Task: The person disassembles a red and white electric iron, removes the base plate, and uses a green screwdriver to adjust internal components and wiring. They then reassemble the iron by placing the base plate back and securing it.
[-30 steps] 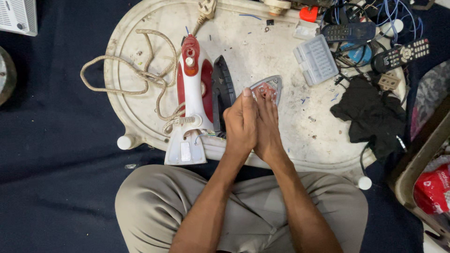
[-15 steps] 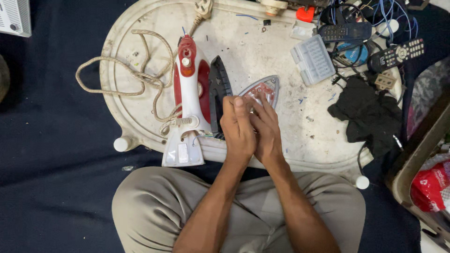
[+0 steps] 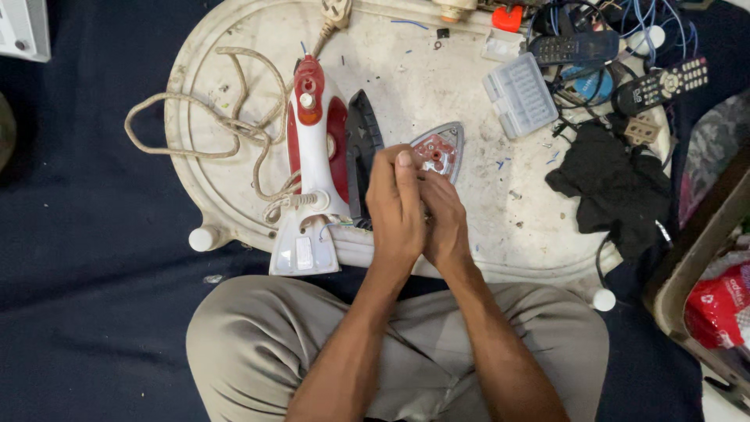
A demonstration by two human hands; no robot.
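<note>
I sit cross-legged at a round white plastic board (image 3: 226, 180). My left hand (image 3: 397, 205) and my right hand (image 3: 447, 223) are pressed together over the near end of a grey metal iron soleplate (image 3: 442, 147), and both seem to grip it. The plate's pointed end sticks out beyond my fingers. Just left of my hands lies a red and white iron body (image 3: 314, 148) next to a black plastic part (image 3: 363, 144). What sits between my palms is hidden.
A beige cloth cord (image 3: 187, 129) loops off the board's left side to a plug (image 3: 337, 11). At the far right lie a clear plastic box (image 3: 521, 94), remote controls (image 3: 662, 84), tangled wires (image 3: 625, 23) and a black cloth (image 3: 613, 186). A crate with a red packet (image 3: 719, 301) stands at the right.
My hands stay on the near end of the soleplate; the fingers have shifted slightly, with the left hand now lying over the right. The view has moved a little.
</note>
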